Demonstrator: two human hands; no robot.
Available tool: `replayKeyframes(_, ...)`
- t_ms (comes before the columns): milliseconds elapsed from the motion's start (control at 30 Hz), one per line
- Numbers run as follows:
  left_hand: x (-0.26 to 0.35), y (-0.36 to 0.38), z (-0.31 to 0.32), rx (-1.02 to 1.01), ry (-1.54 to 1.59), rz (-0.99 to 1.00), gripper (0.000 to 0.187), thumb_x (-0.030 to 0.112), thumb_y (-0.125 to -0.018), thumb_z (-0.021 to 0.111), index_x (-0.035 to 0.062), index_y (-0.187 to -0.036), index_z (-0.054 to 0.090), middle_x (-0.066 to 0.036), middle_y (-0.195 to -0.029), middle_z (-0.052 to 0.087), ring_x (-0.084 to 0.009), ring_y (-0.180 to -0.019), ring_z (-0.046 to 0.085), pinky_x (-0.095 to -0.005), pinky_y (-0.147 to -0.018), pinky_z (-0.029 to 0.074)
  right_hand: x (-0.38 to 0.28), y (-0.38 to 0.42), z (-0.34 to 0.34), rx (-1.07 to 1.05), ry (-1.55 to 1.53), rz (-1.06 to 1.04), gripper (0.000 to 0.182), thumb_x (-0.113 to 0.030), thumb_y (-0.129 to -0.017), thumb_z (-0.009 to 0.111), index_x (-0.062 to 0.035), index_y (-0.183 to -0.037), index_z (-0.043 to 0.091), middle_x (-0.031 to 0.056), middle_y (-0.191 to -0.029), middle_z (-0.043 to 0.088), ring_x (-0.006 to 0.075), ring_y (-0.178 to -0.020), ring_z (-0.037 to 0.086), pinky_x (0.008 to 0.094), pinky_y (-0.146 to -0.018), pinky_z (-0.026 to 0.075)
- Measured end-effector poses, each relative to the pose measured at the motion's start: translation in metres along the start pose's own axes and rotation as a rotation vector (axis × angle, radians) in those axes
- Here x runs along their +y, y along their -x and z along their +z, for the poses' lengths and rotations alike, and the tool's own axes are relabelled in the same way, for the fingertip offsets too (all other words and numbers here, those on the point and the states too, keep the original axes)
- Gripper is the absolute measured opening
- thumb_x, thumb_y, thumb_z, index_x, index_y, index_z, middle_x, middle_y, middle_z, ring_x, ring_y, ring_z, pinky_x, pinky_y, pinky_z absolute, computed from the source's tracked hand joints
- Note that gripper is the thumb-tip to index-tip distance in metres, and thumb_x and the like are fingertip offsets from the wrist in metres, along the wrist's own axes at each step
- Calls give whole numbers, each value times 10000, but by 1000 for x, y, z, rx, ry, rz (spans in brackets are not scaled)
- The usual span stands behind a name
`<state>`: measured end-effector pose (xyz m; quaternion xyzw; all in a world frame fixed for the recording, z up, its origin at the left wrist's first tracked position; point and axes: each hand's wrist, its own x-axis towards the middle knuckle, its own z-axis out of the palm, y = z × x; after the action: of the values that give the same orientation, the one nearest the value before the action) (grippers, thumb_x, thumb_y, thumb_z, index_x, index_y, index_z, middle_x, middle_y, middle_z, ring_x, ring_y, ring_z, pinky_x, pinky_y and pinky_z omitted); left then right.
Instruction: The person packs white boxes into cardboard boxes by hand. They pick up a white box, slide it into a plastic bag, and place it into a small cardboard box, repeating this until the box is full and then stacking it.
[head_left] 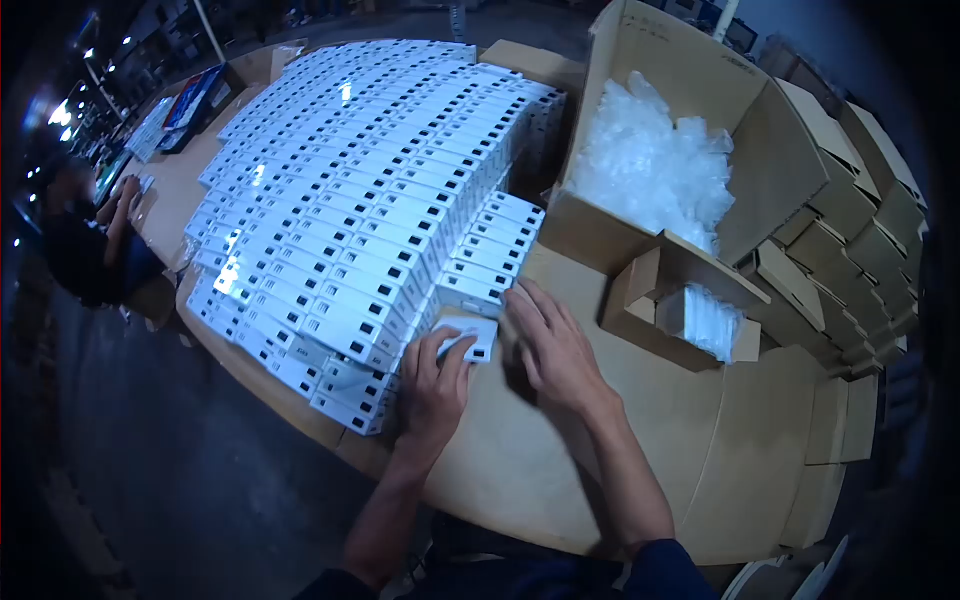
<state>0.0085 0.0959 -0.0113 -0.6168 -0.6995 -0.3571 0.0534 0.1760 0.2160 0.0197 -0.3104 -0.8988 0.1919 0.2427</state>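
My left hand (437,385) has its fingers curled over a small white box (482,338), low against the front of a big stack. My right hand (555,345) has its fingers stretched out and apart. Its fingertips reach the near end of the stack's lower right rows, and I see nothing held in it. The stacked white boxes (345,210) rise in tight, stepped rows, each with a dark square on its end. Part of the held box is hidden beneath my left fingers.
A large cardboard box (690,60) holds clear plastic bags (650,150). Before it, a smaller open carton (640,320) contains clear plastic sleeves (710,320). Cardboard boxes (840,230) are piled at the right. Brown table surface (620,480) lies in front. Another person (95,235) works at the far left.
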Motion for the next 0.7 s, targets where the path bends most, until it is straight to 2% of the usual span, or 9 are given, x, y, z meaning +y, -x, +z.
replayKeyframes(67,10,10,-10,22,3,49,458,-47,-748,793,90,-1176,705,-89,-1196,598,-325,-1165,567,-452,-985,490,-7,14,-18,12,-120,100,594,-41,-947,592,-119,-1521,458,263,-1441,488,439,-1257,535,491,-1061,463)
replayKeyframes(167,28,10,-15,96,99,155,448,-60,-717,806,100,-1127,722,-92,-1176,591,-352,-1179,573,-479,-988,501,-20,30,-66,-339,-645,499,548,-162,-1036,584,-151,-1563,435,194,-1207,610,273,-1115,624,355,-968,501)
replayKeyframes(233,42,1,-13,150,208,221,443,-65,-704,812,109,-1104,731,-94,-1168,586,-369,-1190,576,-487,-986,512,-19,38,-76,-362,-846,526,486,-184,-1056,574,-128,-1529,479,133,-1173,635,193,-1094,609,311,-953,490)
replayKeyframes(367,81,-42,-10,90,441,332,429,-65,-715,821,120,-1094,744,-118,-1219,588,-365,-1212,592,-468,-990,533,-15,39,-78,34,-1055,336,353,-193,-1087,543,-65,-1412,583,40,-1152,653,112,-1085,580,277,-951,477)
replayKeyframes(400,92,-59,-17,13,501,331,430,-60,-716,824,115,-1100,743,-124,-1239,589,-358,-1214,595,-465,-994,533,-8,38,-81,122,-1101,327,271,-173,-1090,527,-30,-1291,639,24,-1153,662,100,-1111,565,274,-973,462)
replayKeyframes(500,105,-120,-22,-33,643,278,381,-31,-759,798,29,-1127,721,-169,-1194,663,-327,-1087,675,-402,-923,562,3,28,-125,170,-1170,370,185,-67,-1069,526,10,-1191,642,81,-1112,683,154,-963,695,288,-859,566)
replayKeyframes(533,108,-149,-20,38,570,306,311,-20,-823,748,3,-1131,713,-166,-1109,698,-310,-1038,695,-370,-864,569,7,19,-141,213,-1010,309,179,-18,-1060,505,28,-1171,637,107,-1085,683,185,-881,732,291,-803,602)
replayKeyframes(633,113,-232,16,115,537,294,216,10,-874,709,-30,-1086,702,-180,-964,703,-284,-849,708,-348,-800,562,30,-9,-181,411,-349,124,186,-36,-997,557,-23,-1084,721,63,-878,689,118,-761,613,283,-699,503)
replayKeyframes(700,110,-285,58,167,393,398,261,54,-861,734,-24,-1108,706,-220,-994,709,-362,-903,708,-423,-824,567,51,-29,-197,488,-162,144,178,-82,-959,603,-74,-1050,755,39,-755,632,132,-700,514,300,-664,443)
